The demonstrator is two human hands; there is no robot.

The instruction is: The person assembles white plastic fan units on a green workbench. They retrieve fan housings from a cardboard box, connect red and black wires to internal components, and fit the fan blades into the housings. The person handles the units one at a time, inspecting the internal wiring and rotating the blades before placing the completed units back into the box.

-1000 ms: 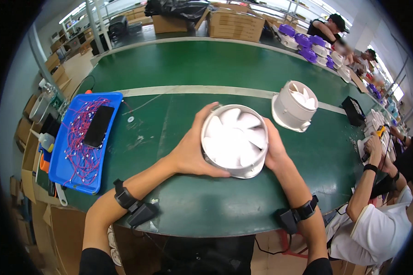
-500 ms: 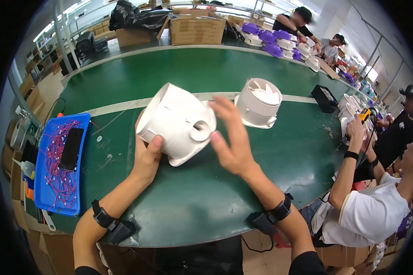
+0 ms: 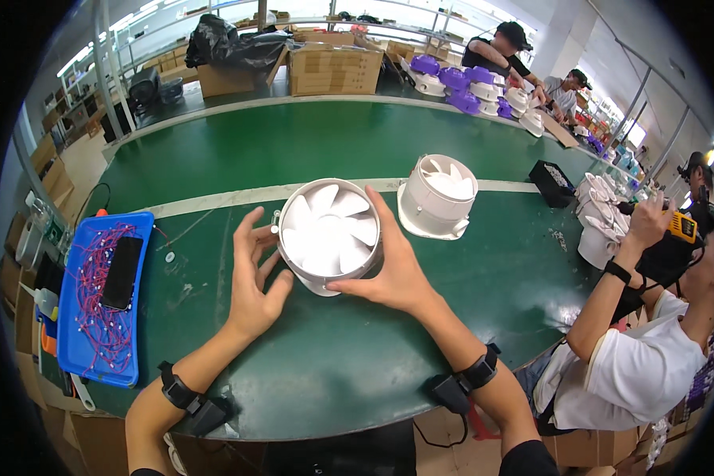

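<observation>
A person's two bare hands work over a green table. The right hand grips a round white fan housing along its right rim, fingers spread and curled against the casing, thumb beneath its near edge. The housing sits on the table with its blades facing up. The left hand is open, fingers loosely spread, just left of the housing; whether the fingertips touch it cannot be told. Beyond the right hand's fingertips stands a second white fan housing. Well to the left of the left hand lies a blue tray holding red wires and a black phone.
</observation>
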